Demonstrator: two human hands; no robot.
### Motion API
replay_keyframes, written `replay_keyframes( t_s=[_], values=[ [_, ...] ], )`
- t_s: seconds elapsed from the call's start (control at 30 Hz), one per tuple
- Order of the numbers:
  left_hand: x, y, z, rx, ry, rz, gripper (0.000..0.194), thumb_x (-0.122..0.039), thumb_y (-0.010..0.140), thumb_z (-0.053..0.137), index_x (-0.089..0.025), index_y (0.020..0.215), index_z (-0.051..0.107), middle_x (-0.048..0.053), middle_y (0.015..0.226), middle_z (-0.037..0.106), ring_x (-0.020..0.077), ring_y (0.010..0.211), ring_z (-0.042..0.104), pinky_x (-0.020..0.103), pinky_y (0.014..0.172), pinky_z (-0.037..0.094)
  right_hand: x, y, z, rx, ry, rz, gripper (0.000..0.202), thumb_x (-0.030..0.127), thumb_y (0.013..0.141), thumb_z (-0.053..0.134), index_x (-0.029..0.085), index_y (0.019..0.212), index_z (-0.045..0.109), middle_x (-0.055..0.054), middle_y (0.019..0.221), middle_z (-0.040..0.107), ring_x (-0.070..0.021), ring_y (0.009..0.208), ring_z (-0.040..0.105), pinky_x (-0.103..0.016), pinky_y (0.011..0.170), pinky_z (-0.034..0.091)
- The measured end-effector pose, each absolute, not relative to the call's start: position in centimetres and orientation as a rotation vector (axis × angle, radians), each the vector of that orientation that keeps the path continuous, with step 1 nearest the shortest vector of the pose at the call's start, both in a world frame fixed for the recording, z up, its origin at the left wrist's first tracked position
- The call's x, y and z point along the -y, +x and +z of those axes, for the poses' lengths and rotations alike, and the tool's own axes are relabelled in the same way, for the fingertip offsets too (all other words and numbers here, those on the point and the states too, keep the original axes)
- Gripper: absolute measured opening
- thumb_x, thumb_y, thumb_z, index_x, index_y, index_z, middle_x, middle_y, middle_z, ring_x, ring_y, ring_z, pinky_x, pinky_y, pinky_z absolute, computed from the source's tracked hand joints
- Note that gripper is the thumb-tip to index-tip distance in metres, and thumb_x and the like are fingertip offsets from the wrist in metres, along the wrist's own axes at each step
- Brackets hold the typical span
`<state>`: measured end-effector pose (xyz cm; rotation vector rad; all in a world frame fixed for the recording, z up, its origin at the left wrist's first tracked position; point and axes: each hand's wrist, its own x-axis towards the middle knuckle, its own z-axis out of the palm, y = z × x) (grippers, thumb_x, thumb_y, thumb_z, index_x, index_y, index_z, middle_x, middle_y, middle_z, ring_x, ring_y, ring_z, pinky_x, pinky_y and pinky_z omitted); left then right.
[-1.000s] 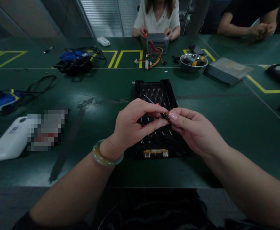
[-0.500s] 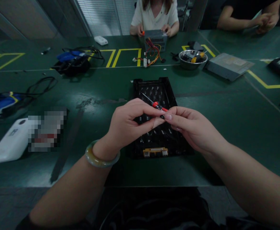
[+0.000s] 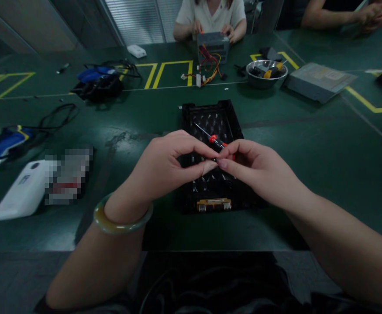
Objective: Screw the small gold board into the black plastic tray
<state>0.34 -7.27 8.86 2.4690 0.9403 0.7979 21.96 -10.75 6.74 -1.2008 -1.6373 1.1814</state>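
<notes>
My left hand (image 3: 173,159) is closed in a pinch, thumb and forefinger on a small dark piece (image 3: 215,159) too small to name. Against it press the pinched fingertips of my right hand (image 3: 256,168), touching the left ones. Beneath both hands is a black open casing (image 3: 239,126) with rows of shiny spots inside and a brown connector board (image 3: 214,204) at its near end. A screwdriver (image 3: 214,139) with a red and black handle seems to lie in the casing, its shaft pointing far left. My right fingers hide part of its handle.
To the left are a white phone-like device (image 3: 23,189), a blurred-out object (image 3: 69,179) and blue items with black cables (image 3: 9,141). Farther back are a metal bowl of tools (image 3: 266,80), a grey metal box (image 3: 320,83) and a person handling a wired power supply (image 3: 213,46).
My hands have shifted slightly left, and their fingertips have come closer around the small dark piece. More of the screwdriver's handle shows. The view has tilted a little.
</notes>
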Motion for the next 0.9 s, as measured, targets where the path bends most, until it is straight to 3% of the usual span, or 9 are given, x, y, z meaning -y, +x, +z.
replay_keyframes(
  t_s=[0.17,0.4,0.57,0.9],
  values=[
    [6.5,-1.1,9.2,-0.901,2.514,0.292,0.014,-0.031,0.085,0.069,-0.028,0.097,0.076,-0.003,0.086,0.072,0.0121,0.079,0.064,0.023,0.074,0.044,10.7,21.9,6.7,2.027,-1.268,0.75,0.003,0.02,0.084,0.07,0.021,0.087,0.072,0.002,0.081,0.062,-0.0107,0.075,0.055,-0.026,0.069,0.041],
    [5.8,-2.0,7.9,-0.724,2.557,-0.074,0.011,-0.04,0.082,0.072,-0.038,0.091,0.078,-0.004,0.096,0.069,0.0154,0.094,0.06,0.03,0.088,0.035,10.5,22.1,6.6,2.124,-1.317,0.538,0.005,0.022,0.088,0.067,0.021,0.087,0.071,0.001,0.087,0.064,-0.0129,0.083,0.059,-0.027,0.076,0.042],
    [6.4,-1.5,7.4,-0.82,2.543,-0.2,0.006,-0.041,0.079,0.075,-0.04,0.084,0.078,-0.005,0.099,0.067,0.0183,0.101,0.057,0.035,0.09,0.027,10.5,22.0,6.4,2.177,-1.304,0.516,0.006,0.018,0.086,0.066,0.021,0.087,0.071,0.001,0.086,0.064,-0.0137,0.084,0.06,-0.027,0.075,0.042],
    [6.4,-1.3,7.1,-0.895,2.486,-0.25,0.007,-0.044,0.078,0.076,-0.042,0.085,0.076,-0.007,0.098,0.067,0.0175,0.103,0.056,0.035,0.084,0.023,10.6,22.0,6.5,2.225,-1.281,0.476,0.006,0.019,0.088,0.065,0.021,0.088,0.071,0.001,0.087,0.064,-0.014,0.087,0.06,-0.027,0.076,0.042]
  ],
)
